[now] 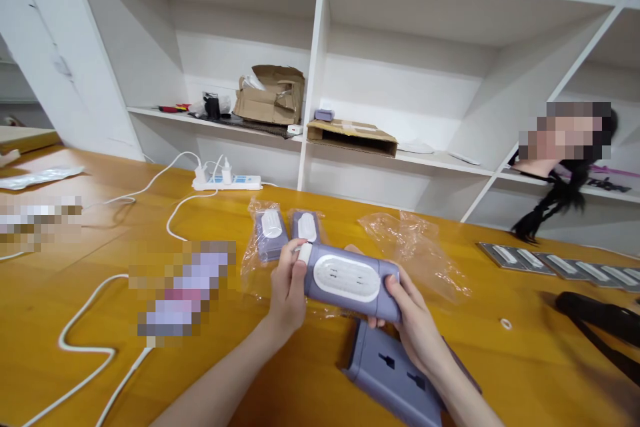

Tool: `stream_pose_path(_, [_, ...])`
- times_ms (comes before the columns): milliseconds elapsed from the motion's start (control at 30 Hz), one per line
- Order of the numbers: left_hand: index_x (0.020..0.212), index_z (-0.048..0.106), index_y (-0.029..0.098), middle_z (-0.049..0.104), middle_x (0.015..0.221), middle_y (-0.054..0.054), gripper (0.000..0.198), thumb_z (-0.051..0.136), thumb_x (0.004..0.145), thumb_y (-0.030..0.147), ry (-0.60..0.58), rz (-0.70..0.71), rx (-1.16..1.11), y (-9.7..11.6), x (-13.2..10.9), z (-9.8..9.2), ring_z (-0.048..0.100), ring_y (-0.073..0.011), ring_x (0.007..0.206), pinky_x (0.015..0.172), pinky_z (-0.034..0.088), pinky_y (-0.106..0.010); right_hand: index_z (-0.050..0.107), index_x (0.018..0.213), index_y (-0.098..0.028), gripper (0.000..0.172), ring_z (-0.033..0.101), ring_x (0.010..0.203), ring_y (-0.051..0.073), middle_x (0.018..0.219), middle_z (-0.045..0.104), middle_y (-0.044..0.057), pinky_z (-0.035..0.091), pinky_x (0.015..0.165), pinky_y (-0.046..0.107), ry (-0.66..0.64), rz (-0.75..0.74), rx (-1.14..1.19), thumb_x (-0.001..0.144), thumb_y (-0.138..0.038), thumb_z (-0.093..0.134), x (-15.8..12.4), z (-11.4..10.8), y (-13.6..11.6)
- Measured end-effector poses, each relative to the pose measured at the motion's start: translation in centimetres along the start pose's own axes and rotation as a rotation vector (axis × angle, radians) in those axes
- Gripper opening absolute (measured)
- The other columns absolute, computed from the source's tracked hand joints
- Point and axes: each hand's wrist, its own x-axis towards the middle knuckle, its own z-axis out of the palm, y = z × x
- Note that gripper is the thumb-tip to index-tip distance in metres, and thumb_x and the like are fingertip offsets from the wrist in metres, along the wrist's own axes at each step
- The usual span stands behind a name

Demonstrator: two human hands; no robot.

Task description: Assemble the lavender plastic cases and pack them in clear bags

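Note:
A purple device (347, 278) with a white oval panel is held up over the wooden table, tilted slightly down to the right. At its left end, my left hand (289, 287) has fingers closed on a small white piece (305, 252) at the corner. My right hand (413, 310) grips the right end, thumb on the front face and fingers beneath. Below lies a larger purple case (395, 373) with dark cutouts, partly covered by my right forearm. Behind the device, two purple units (270, 233) with white ovals sit in clear plastic bags.
A clear plastic bag (415, 247) lies behind my right hand. White cables run left to a power strip (227, 182). Flat grey panels (560, 263), a white ring (505, 323) and a black strap (600, 320) are at right. Shelves hold cardboard boxes (273, 97). Another person (565, 133) is at right.

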Motion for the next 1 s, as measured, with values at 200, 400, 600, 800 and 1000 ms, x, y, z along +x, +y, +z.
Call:
stream_pose_path(200, [0.1,0.047,0.019,0.054,0.081,-0.001,0.025,0.034,0.091,0.039,0.007,-0.025,-0.036,-0.2,0.8,-0.4,0.049,-0.0164,0.069,0.063,0.037,-0.027,0.043,0.12,-0.024,0.044,0.058,0.041,0.012,0.056,0.06,-0.004,0.036,0.042,0.018,-0.137,0.119,-0.015,0.082,-0.044,0.058,-0.2,-0.1,-0.5])
stream_pose_path(400, [0.104,0.049,0.02,0.057,0.091,-0.003,0.026,0.042,0.089,0.04,0.005,-0.025,-0.117,-0.2,0.9,-0.5,0.053,-0.0176,0.081,0.071,0.038,-0.028,0.05,0.114,-0.023,0.037,0.057,0.044,0.01,0.06,0.06,-0.004,0.039,0.044,0.018,-0.145,0.111,0.051,0.082,-0.037,0.061,0.2,-0.5,-0.6])
stream_pose_path(600, [0.131,0.039,0.028,0.06,0.116,-0.007,0.051,0.049,0.085,0.048,-0.047,-0.408,-0.747,1.1,0.9,0.6,0.06,-0.0225,0.097,0.078,0.045,-0.032,0.055,0.105,-0.022,0.03,0.066,0.068,0.016,0.091,0.068,0.003,0.051,0.065,0.029,-0.083,0.136,0.237,0.08,-0.034,0.064,0.1,-0.3,-0.5])
stream_pose_path(800, [0.128,0.046,0.029,0.063,0.119,-0.003,0.053,0.065,0.078,0.033,-0.103,-0.679,-0.895,2.6,-1.1,2.5,0.056,-0.0215,0.112,0.092,0.044,-0.033,0.056,0.103,-0.023,0.043,0.061,0.079,0.015,0.094,0.066,0.001,0.048,0.07,0.026,-0.089,0.167,0.093,0.066,-0.029,0.077,-0.9,0.8,-0.2])
stream_pose_path(1000, [0.115,0.058,0.013,0.071,0.099,-0.011,0.051,0.054,0.081,0.051,-0.205,-0.959,-0.844,3.2,0.3,1.2,0.065,-0.0258,0.091,0.081,0.049,-0.035,0.058,0.077,-0.018,0.038,0.054,0.058,0.013,0.068,0.058,0.0,0.042,0.059,0.027,-0.395,0.011,-0.319,0.073,-0.054,0.065,-1.5,0.4,-1.5])
